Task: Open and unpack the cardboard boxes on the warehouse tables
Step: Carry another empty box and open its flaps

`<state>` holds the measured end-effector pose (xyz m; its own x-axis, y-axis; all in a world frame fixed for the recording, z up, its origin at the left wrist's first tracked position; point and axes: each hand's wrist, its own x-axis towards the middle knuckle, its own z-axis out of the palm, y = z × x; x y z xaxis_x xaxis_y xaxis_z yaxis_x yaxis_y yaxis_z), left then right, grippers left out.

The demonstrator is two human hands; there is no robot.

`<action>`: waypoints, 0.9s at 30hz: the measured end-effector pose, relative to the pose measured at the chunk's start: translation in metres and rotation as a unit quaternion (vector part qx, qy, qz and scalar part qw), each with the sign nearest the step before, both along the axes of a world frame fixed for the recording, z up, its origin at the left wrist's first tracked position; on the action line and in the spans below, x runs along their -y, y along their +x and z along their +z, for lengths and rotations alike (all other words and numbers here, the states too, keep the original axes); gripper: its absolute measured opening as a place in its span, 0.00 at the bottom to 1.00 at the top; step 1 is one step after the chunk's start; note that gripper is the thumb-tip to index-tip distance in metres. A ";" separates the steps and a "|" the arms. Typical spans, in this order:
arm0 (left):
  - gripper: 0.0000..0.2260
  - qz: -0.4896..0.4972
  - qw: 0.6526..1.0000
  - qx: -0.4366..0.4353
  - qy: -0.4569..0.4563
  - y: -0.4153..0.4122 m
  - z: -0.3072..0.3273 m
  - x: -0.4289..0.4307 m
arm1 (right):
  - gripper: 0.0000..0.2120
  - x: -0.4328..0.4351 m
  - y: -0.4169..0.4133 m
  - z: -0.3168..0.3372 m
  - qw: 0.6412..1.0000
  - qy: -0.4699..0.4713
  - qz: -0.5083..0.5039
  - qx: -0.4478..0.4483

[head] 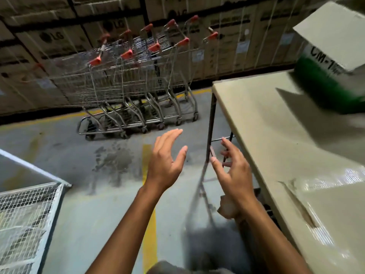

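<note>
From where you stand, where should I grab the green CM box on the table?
I'd take the green box low on its side walls, one hand per side, reaching across the table from its near end. Its open flap sticks up loose and would likely bend. Left hand and right hand are both empty.

LG logo on the stacked cartons facing me, repeated on several. Black "CM-1", rest cut off, on the green-and-white box on my table. Print on the cartons' white stickers is unreadable.
</note>
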<state>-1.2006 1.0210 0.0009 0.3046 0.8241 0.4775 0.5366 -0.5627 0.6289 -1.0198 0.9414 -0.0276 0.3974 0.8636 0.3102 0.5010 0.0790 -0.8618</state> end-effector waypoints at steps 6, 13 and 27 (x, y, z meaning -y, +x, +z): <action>0.17 -0.088 0.996 0.016 0.019 0.048 0.006 -0.130 | 0.28 -0.095 0.033 0.010 0.996 -0.001 -0.083 0.027; 0.18 -0.240 0.970 0.017 0.022 0.123 0.008 -0.290 | 0.27 -0.221 0.064 0.011 0.975 0.016 -0.218 0.046; 0.18 -0.474 0.868 0.026 0.143 0.346 0.077 -0.488 | 0.27 -0.354 0.185 0.073 0.875 0.079 -0.472 0.077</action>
